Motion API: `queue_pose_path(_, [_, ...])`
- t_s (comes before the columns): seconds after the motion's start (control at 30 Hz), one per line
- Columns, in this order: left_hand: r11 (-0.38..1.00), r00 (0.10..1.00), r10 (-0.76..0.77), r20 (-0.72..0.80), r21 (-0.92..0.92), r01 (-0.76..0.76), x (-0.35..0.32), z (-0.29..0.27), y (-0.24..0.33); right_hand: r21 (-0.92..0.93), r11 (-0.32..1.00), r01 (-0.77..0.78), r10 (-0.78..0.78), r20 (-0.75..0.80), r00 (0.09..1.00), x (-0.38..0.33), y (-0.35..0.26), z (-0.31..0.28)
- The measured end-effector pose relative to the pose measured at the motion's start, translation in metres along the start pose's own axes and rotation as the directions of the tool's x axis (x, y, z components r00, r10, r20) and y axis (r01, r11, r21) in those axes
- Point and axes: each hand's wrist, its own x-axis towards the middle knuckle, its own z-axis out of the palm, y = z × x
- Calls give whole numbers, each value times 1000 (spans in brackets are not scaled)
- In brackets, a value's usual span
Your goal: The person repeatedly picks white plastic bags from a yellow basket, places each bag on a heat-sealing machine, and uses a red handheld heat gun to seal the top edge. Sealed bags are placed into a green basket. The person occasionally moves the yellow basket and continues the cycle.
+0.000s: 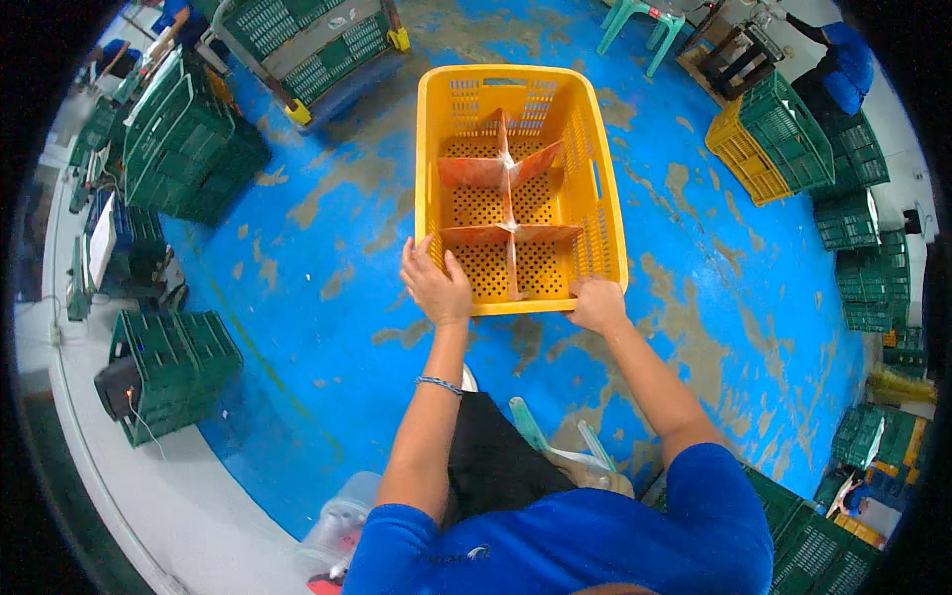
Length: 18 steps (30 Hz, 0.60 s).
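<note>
A yellow perforated plastic crate (603,188) is in front of me, open at the top. Orange-red divider panels (511,190) stand crosswise inside it, splitting it into several compartments. Whitish material shows where the panels cross. No goods show in the compartments. My left hand (438,286) holds the near left corner, its thumb on the inner side and its fingers over the outer side. Near the right end of the close rim, my right hand (598,303) is closed round the edge, its fingertips partly hidden.
Green crates (193,139) are stacked at the left, with another green crate (178,372) nearer me. A trolley with green mesh sides (312,50) stands far left. Green and yellow crates (772,139) are at the right, beside a person in blue (845,69). A turquoise stool (645,22) stands far back.
</note>
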Motion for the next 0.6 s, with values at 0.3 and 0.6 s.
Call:
queue_pose_path(0.3, [992, 921, -129, 367, 35, 125, 87, 45, -29, -45, 991, -128, 133, 142, 981, 64, 6, -3])
queue_pose_path(0.6, [996, 915, -91, 394, 54, 75, 129, 105, -23, -86, 984, -154, 172, 266, 948, 128, 42, -8])
